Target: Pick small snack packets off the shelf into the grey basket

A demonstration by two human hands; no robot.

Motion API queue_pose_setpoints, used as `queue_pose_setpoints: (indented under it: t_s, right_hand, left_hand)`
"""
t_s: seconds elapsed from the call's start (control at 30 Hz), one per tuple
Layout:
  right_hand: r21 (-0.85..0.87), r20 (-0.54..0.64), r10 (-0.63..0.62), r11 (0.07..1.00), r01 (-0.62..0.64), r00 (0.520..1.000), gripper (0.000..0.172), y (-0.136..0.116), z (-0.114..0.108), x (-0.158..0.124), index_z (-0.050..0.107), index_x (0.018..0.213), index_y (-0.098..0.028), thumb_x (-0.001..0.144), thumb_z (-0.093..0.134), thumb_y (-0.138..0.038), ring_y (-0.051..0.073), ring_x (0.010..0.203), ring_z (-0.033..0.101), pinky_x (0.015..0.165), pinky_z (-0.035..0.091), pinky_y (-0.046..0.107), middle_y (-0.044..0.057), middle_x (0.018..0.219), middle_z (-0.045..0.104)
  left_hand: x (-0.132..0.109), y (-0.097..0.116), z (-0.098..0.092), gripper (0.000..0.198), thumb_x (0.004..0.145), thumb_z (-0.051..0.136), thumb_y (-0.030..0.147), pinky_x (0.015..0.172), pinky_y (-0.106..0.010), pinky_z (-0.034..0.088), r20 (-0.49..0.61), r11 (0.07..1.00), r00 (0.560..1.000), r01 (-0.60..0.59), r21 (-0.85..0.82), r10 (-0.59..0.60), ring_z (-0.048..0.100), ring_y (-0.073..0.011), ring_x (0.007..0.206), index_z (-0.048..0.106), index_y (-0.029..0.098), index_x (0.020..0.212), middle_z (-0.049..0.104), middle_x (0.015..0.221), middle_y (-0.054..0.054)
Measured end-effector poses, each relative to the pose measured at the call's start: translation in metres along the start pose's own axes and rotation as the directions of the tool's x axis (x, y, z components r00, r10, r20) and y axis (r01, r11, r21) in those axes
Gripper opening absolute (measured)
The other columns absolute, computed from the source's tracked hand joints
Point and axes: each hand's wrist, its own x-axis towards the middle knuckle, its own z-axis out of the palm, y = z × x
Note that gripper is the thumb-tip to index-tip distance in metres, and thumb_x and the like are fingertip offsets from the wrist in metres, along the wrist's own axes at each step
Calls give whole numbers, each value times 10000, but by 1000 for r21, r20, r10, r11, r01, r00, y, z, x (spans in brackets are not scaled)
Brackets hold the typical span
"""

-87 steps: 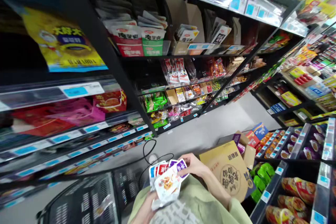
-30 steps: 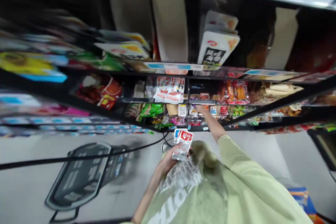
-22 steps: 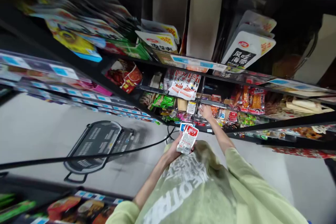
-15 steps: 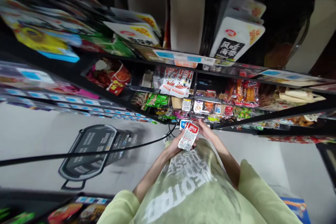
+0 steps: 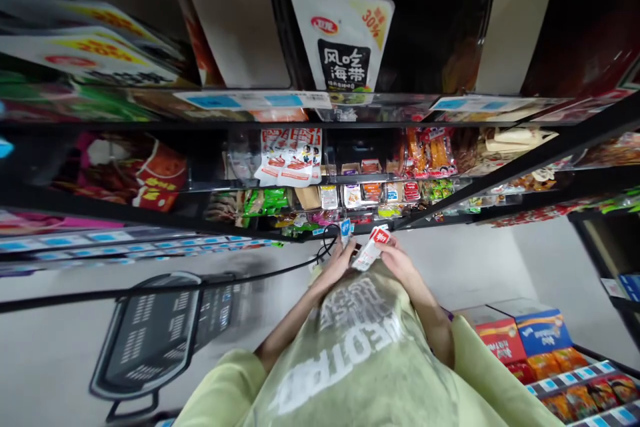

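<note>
In front of my chest, my left hand [image 5: 338,263] is closed on a small snack packet with a blue top [image 5: 345,229], which stands up past the fingers. My right hand [image 5: 399,257] grips a white snack packet with a red top [image 5: 371,249], tilted between the two hands. Its thumb lies over the packet's face. Past both hands is the lower shelf, where small boxes of similar packets [image 5: 352,195] stand in a row.
A dark shopping basket [image 5: 150,333] is on the floor at left, with a black cable [image 5: 220,282] crossing over it. Overhead, a shelf holds a white seaweed snack bag [image 5: 345,40]. Red and blue cartons [image 5: 543,330] stand at lower right.
The two packets, close together before, are now apart, the red one having passed to my right hand. The view has turned rightward, bringing the cartons into sight.
</note>
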Motion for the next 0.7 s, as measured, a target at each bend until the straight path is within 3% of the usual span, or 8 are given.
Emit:
queue_pose_setpoints:
  t_s: [0.07,0.13,0.27,0.37,0.53,0.7]
  right_hand:
    - [71,-6,20,997,-20,1000,393,-5,-9,-2,580,905,-249,616,793,-409,212,731,616,705,507,350,9,794,656]
    - [116,-1,36,993,-35,999,330,-11,-18,-3,552,881,-253,667,696,-459,168,587,503,587,446,321,-24,679,543]
    - [138,66,77,987,-85,995,445,-22,-35,3,575,935,-250,795,539,-671,106,435,162,439,223,280,-93,556,305]
    - [-25,75,155,988,-153,985,511,-27,-39,12,606,916,-240,806,611,-739,97,438,132,421,180,283,-105,526,289]
    - [-410,36,150,904,-122,988,448,-25,-28,24,620,751,-217,720,801,-626,91,467,291,450,247,278,-82,518,397]
    - [-595,98,-46,798,95,994,341,-41,-41,38,695,743,-179,790,713,-516,137,621,511,627,426,273,-10,662,614]
  left_hand:
    - [4,3,2,608,919,723,408,1081,-456,452,-53,913,982,-148,381,182,650,-370,1220,533,173,1447,679,1342,-190]
    - [7,6,5,656,871,741,291,1072,-476,462,-2,706,946,-240,666,324,606,-393,1277,497,169,1468,629,1389,-200]
    - [13,8,11,653,854,700,176,1057,-456,469,86,374,889,-275,886,450,565,-390,1298,496,159,1474,624,1320,-192]
    - [15,7,14,583,886,631,133,1065,-477,447,142,242,873,-280,929,467,589,-392,1232,529,146,1460,638,1268,-198]
    - [21,1,18,505,921,575,123,1055,-493,450,239,169,857,-347,922,457,597,-397,1206,572,130,1426,647,1231,-210]
    - [25,-1,20,739,884,705,208,1149,-499,429,239,282,835,-415,865,495,518,-398,1367,420,164,1565,543,1468,-204]
